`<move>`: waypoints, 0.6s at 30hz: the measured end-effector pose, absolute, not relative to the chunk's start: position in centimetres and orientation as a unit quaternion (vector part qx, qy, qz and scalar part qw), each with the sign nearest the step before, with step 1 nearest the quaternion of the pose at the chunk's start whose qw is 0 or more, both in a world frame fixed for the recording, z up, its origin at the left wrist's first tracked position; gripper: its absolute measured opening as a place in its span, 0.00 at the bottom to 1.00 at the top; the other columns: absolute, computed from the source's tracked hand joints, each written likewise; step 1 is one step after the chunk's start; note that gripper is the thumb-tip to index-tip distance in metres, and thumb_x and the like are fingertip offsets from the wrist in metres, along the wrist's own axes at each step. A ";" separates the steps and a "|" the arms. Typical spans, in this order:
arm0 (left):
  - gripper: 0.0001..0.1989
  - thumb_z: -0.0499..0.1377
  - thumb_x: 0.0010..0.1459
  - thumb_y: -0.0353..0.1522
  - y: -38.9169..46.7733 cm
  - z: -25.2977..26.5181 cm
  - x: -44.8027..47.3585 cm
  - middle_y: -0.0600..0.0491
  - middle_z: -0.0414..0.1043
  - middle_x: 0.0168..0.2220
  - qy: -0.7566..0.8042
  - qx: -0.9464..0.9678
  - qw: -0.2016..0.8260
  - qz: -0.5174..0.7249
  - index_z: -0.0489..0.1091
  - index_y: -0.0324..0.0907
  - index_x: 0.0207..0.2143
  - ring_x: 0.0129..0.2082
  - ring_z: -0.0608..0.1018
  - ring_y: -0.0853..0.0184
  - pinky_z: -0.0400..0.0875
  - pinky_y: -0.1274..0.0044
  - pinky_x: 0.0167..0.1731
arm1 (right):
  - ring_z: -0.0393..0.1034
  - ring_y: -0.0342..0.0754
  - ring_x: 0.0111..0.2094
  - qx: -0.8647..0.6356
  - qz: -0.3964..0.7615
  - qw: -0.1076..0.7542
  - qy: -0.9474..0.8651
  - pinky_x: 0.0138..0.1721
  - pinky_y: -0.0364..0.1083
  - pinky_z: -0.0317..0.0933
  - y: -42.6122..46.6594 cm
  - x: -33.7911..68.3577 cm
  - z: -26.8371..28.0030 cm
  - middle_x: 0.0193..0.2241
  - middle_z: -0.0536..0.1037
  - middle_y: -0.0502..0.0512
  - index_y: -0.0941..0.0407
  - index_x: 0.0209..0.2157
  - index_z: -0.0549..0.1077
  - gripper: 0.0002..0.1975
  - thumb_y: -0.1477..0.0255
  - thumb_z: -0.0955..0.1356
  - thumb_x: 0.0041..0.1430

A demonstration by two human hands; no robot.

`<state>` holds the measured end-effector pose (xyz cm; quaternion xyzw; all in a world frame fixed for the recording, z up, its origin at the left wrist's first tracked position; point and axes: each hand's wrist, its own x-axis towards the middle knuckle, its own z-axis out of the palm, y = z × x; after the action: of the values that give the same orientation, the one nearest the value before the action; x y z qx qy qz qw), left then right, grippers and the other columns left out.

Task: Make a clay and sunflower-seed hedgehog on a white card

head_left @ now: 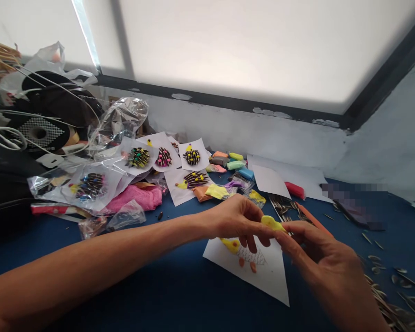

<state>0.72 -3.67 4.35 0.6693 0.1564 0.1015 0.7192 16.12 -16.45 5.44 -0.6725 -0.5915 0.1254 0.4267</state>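
Between my two hands is a piece of yellow modelling clay (271, 223), flattened and uneven at its edges. My left hand (233, 216) pinches it from the left with thumb and fingers. From the right, my right hand (318, 249) grips its other end. Just below lies a white paper sheet (273, 283) with a drawn hedgehog (251, 254). Its head is covered in yellow clay, its feet are orange-brown, and its body shows only pencil marks. My left fingers hang over part of that drawing.
Finished seed hedgehogs (192, 157) on paper lie behind, beside clay packets (235, 164). Sunflower seeds (376, 265) are scattered at right, near an orange stick (314, 219). At left are a red-handled knife (50, 209), a pink cloth (134, 197) and plastic bags.
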 end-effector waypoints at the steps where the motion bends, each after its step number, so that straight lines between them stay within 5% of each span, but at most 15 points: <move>1: 0.13 0.66 0.56 0.38 -3.7 4.3 0.7 0.53 0.76 0.30 0.157 0.676 0.714 0.098 0.74 0.35 0.32 0.22 0.77 0.74 0.72 0.81 0.24 | 0.73 0.43 0.21 -0.676 0.128 0.423 -0.589 0.20 0.39 0.66 -16.4 16.1 5.4 0.23 0.80 0.48 0.50 0.35 0.81 0.14 0.55 0.72 0.53; 8: 0.08 0.65 0.57 0.32 -4.0 4.5 0.9 0.56 0.74 0.25 0.142 0.684 0.712 0.063 0.71 0.36 0.28 0.21 0.76 0.75 0.72 0.82 0.23 | 0.76 0.46 0.29 -0.653 0.172 0.419 -0.607 0.31 0.41 0.69 -16.3 15.8 5.9 0.29 0.81 0.50 0.51 0.29 0.81 0.13 0.56 0.70 0.55; 18: 0.05 0.64 0.56 0.28 -4.4 4.1 1.2 0.56 0.74 0.26 0.148 0.674 0.722 0.042 0.71 0.36 0.29 0.20 0.76 0.74 0.73 0.82 0.22 | 0.76 0.48 0.30 -0.678 0.196 0.426 -0.567 0.31 0.43 0.70 -16.4 16.3 5.5 0.28 0.81 0.52 0.52 0.31 0.79 0.16 0.54 0.70 0.53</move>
<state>1.25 -4.42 4.05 0.6745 0.1481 0.0417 0.7221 16.32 -16.38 5.53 -0.6779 -0.5666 0.1956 0.4257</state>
